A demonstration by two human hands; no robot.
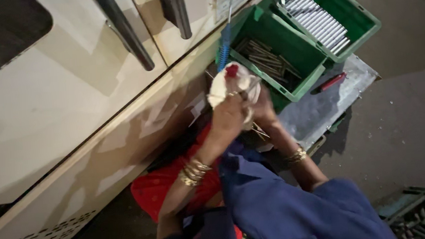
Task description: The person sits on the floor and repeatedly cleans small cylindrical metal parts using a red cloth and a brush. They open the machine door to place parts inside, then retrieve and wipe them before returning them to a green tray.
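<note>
Beside cream machine panel (62, 110): left hand (228, 117) and right hand (262, 108), fingers clamped on white cloth (230, 86), wrapping something unseen; green bins (287, 54) of metal rods adjacent.

Dim scene, soft overall (hands slightly blurred), glare on the cream panel (61, 95), dark corners.
</note>
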